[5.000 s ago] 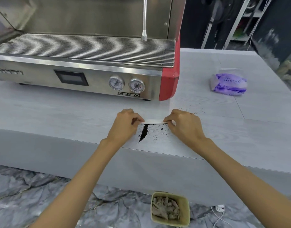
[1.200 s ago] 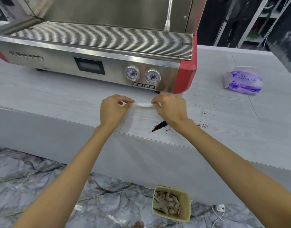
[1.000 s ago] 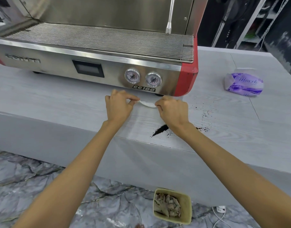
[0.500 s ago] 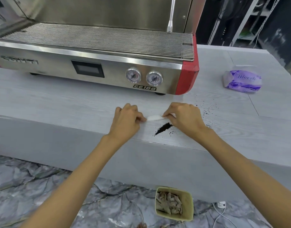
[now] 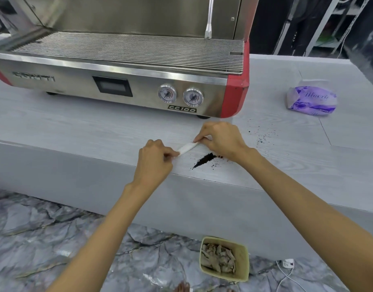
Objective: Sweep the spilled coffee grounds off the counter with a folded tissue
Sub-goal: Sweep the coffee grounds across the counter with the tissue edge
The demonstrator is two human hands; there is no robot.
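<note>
1. I see the folded tissue (image 5: 186, 147) as a narrow white strip, creased flat and slanting, stretched between both hands just in front of the espresso machine (image 5: 126, 76).
2. My left hand (image 5: 155, 163) is pinched closed on the tissue's lower end; my right hand (image 5: 220, 139) is pinched closed on its upper end, nearer the machine's red corner.
3. The coffee grounds (image 5: 204, 160) lie as a dark, tapering streak on the pale grey bench (image 5: 75, 131), in front of the machine, close to the bench's front edge and just beside the tissue.
4. Loose specks (image 5: 262, 138) are scattered to the right of the machine's red corner.
5. A purple tissue pack (image 5: 312, 101) sits further right of the machine.
</note>
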